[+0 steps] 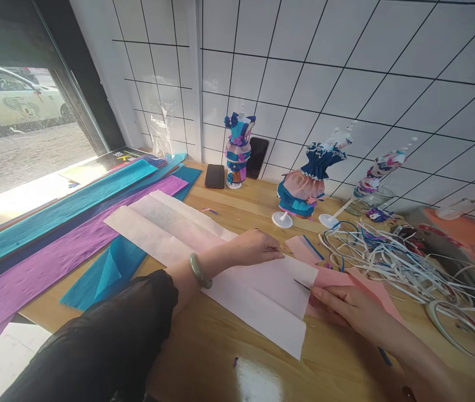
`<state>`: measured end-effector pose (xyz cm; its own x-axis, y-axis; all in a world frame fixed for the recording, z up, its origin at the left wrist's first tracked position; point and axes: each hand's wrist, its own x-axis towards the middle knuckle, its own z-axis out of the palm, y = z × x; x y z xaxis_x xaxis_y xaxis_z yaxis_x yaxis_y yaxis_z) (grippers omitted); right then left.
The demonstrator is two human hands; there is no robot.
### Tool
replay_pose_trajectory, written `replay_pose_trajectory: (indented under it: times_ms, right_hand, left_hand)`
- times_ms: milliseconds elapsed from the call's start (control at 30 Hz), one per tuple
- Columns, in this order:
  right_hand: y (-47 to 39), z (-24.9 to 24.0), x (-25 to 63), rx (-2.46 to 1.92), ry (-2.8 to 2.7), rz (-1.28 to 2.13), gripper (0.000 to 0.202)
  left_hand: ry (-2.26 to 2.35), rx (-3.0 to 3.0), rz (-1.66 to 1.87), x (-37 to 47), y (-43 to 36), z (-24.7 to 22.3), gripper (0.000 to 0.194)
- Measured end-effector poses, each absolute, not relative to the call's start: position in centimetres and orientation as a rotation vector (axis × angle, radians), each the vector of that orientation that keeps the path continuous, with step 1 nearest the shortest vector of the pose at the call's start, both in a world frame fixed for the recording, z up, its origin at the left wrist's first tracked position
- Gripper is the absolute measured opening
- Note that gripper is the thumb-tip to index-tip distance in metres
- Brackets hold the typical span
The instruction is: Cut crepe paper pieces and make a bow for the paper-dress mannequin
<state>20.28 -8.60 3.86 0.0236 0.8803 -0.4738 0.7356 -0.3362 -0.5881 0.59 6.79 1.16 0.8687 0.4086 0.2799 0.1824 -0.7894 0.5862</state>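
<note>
A long sheet of pale pink crepe paper (262,285) lies slantwise across the wooden table with soft folds along it. Over its far edge is my left hand (258,247), its fingers pinched together; what they hold, if anything, is hidden. A green bangle (200,271) circles that wrist. At the paper's right end, my right hand (341,304) is closed on a thin dark pointed tool (302,283), whose tip lies over the sheet. The rest of the tool is hidden by the hand. Deeper pink paper (333,279) lies beneath and beyond this hand.
Purple crepe paper (95,240) and blue paper (90,190) stretch along the left. Small dress forms in paper clothes, one blue-and-pink dress (304,178) among them, stand by the tiled wall near a phone (215,176). White strips (388,257) tangle at right beside a tape roll (461,329).
</note>
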Motion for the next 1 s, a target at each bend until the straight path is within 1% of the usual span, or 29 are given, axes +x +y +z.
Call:
replay_pose_trajectory:
  times_ms: [133,367,467,600,700,1000]
  right_hand:
    - [-8.5,4.1,20.0,-2.11,-1.68,1.229,0.052]
    - [-8.4,3.4,20.1,-2.178,-1.706,1.129,0.054]
    - [-8.5,3.5,20.4,-2.171,-1.754,1.15,0.055]
    - [-8.9,4.3,20.7,-2.037,-1.781,1.208,0.049]
    - [-9.3,4.7,21.0,-2.06,-1.738,1.138,0.043]
    - [-8.9,3.4,22.3,-2.15,-1.724,1.13,0.045]
  left_hand:
    - [0.411,2.482,0.533,0.6,6.8,1.2,0.023]
    - [0.426,2.482,0.535,0.6,6.8,1.2,0.023]
    - [0.418,2.483,0.532,0.5,6.8,1.2,0.023]
    - [0.404,2.502,0.537,0.5,6.8,1.3,0.024]
    - [0.396,2.506,0.545,0.6,6.9,1.3,0.024]
    - [0.384,2.498,0.57,0.5,6.7,1.7,0.024]
